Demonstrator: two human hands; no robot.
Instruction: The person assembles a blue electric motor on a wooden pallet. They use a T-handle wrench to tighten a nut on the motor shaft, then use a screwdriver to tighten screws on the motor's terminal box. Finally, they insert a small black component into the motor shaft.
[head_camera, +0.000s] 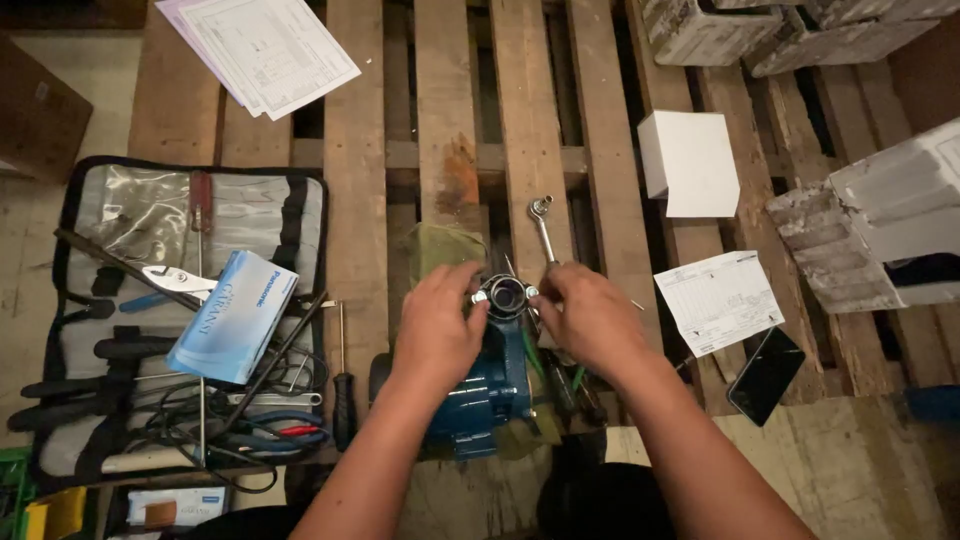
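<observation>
the wooden pallet (520, 120) fills most of the view, its slats running away from the person, and everything else is placed here relative to the blue pump (485, 385) resting on its near edge. the pump is a stubby, blue-painted motor body lying on its side, with a round metal port (506, 294) and dark opening at its far end and a scrap of green cloth (440, 245) just beyond it. well to the left of the pump an open grey tool roll (190, 320) lies spread flat, holding pliers, screwdrivers and loose wire, with a pale blue carton (232, 316) lying on top. to the right of the pump sit a white box (690, 160), a printed sheet (718, 300) and a dark phone (765, 375). a ratchet wrench (543, 228) lies on a slat just beyond the pump, its head pointing away. the left hand (436, 325) curls over the pump's far end, fingers bent and pinching at the left side of the port. the right hand (585, 320) mirrors it, fingers drawn together on a small fitting at the port's right edge; what sits between the fingertips is too small to tell.
</observation>
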